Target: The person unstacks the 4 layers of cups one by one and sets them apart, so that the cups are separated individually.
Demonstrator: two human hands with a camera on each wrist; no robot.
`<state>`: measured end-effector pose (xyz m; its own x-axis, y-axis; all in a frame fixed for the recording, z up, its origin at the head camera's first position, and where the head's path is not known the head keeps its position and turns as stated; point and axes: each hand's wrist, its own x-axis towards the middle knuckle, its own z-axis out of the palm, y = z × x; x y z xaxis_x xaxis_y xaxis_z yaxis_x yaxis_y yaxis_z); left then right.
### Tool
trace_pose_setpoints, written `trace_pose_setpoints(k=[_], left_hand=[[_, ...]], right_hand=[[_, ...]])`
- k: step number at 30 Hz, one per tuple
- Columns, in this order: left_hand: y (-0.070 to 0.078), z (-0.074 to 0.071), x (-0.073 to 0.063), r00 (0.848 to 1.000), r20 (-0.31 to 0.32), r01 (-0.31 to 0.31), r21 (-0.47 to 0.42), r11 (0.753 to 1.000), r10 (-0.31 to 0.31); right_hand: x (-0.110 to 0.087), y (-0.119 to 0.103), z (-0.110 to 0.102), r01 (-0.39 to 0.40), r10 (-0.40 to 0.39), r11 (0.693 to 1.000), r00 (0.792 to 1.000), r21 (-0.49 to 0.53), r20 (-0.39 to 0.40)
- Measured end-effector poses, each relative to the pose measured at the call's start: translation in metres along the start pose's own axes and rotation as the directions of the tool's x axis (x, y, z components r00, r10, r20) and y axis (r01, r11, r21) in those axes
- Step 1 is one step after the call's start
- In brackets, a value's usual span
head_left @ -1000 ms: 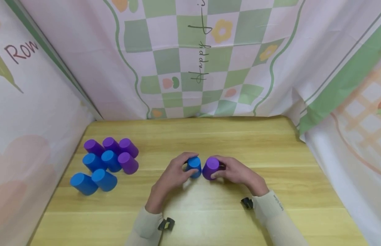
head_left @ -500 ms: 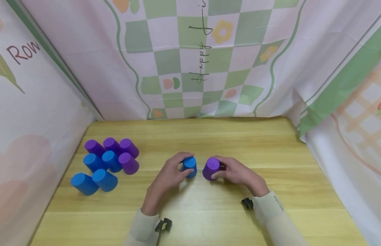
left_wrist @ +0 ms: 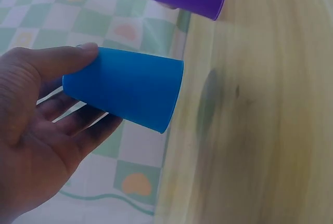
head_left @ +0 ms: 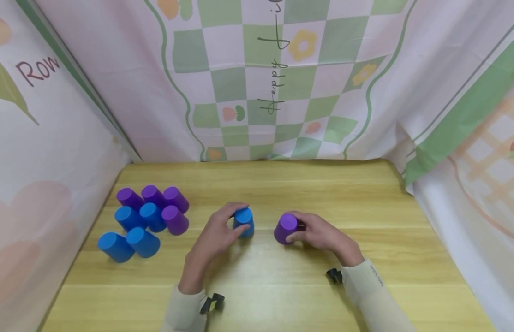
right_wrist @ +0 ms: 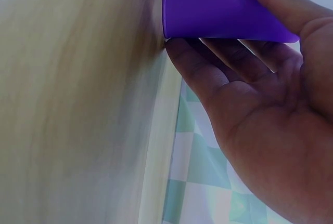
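Note:
My left hand (head_left: pixel 217 233) grips a blue cup (head_left: pixel 244 222), thumb on the near side and fingers behind it. The cup is upside down, its closed end up. In the left wrist view a gap shows between the rim of the blue cup (left_wrist: pixel 130 86) and the wooden table. To the right, my right hand (head_left: pixel 319 230) holds an upside-down purple cup (head_left: pixel 284 229) between thumb and fingers. The rim of this purple cup (right_wrist: pixel 218 8) is right at the table surface in the right wrist view. The two held cups stand apart.
On the left of the wooden table (head_left: pixel 257 295) stand several upside-down cups, among them a front blue cup (head_left: pixel 143 243) and a purple cup (head_left: pixel 175 220). A patterned curtain (head_left: pixel 248 83) hangs along the back edge, with more cloth at both sides.
My left hand has moved left with the blue cup, from right beside the purple cup to a clear gap away. The right hand and purple cup have stayed in place.

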<state>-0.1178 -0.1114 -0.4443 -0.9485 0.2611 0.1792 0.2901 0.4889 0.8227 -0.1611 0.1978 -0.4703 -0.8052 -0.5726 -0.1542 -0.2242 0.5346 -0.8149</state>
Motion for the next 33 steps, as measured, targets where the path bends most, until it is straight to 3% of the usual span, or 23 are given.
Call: trace_pose_setpoints(k=[6, 13, 17, 23, 33], left_hand=[[0.000, -0.011, -0.007, 0.999, -0.038, 0.038, 0.024, 0.999, -0.037], [-0.004, -0.027, -0.019, 0.989, -0.085, 0.128, 0.044, 0.991, -0.124], [-0.007, -0.039, -0.026, 0.976, -0.097, 0.198, 0.031, 0.980, -0.194], [-0.010, -0.055, -0.037, 0.946, -0.104, 0.313, 0.039, 0.949, -0.308], [-0.017, -0.077, -0.053, 0.917, -0.152, 0.383, 0.092, 0.919, -0.368]], right_hand=[[-0.001, 0.000, 0.000, -0.006, 0.006, 1.000, 1.000, -0.009, -0.003], [-0.001, 0.001, 0.000, 0.006, -0.006, 1.000, 1.000, -0.007, -0.004], [-0.001, 0.002, 0.000, 0.008, -0.008, 1.000, 1.000, -0.006, -0.003], [-0.001, 0.002, 0.000, 0.010, -0.010, 1.000, 1.000, 0.004, 0.002], [0.000, 0.003, 0.000, 0.018, -0.018, 1.000, 1.000, 0.017, 0.001]])
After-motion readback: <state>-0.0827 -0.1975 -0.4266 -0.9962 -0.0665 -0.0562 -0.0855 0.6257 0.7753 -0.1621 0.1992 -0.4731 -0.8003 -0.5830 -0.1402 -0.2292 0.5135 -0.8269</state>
